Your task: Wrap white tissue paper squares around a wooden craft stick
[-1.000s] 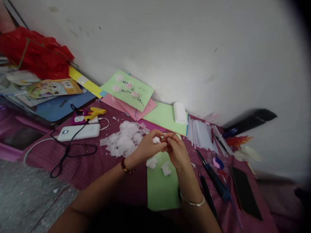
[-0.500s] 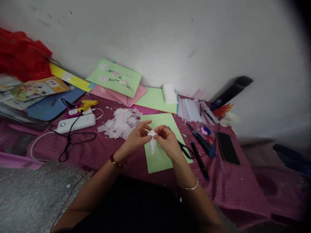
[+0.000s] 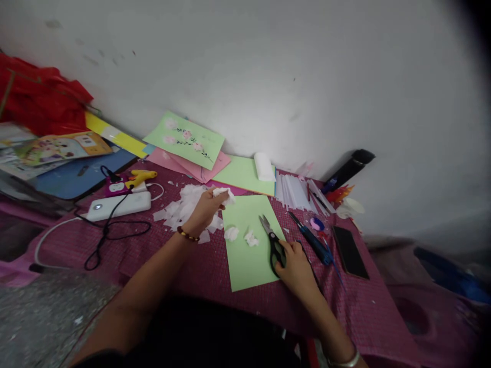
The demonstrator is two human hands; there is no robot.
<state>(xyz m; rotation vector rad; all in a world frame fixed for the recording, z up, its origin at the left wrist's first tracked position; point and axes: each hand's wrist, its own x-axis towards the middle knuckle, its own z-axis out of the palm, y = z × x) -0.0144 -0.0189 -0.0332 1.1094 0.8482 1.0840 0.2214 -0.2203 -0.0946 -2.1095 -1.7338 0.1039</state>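
A maroon-clothed desk (image 3: 180, 266) meets a white wall (image 3: 268, 76). The left hand (image 3: 205, 207) pinches a wad (image 3: 223, 192) in its fingers beside the scrap pile (image 3: 183, 207); the right hand (image 3: 297, 263) grips scissors (image 3: 271, 240) lying on the green sheet (image 3: 249, 268), handles partly hidden.

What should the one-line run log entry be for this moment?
left hand: pinches crumpled white tissue piece | right hand: grasps black scissors | green paper sheet: bears two tissue balls
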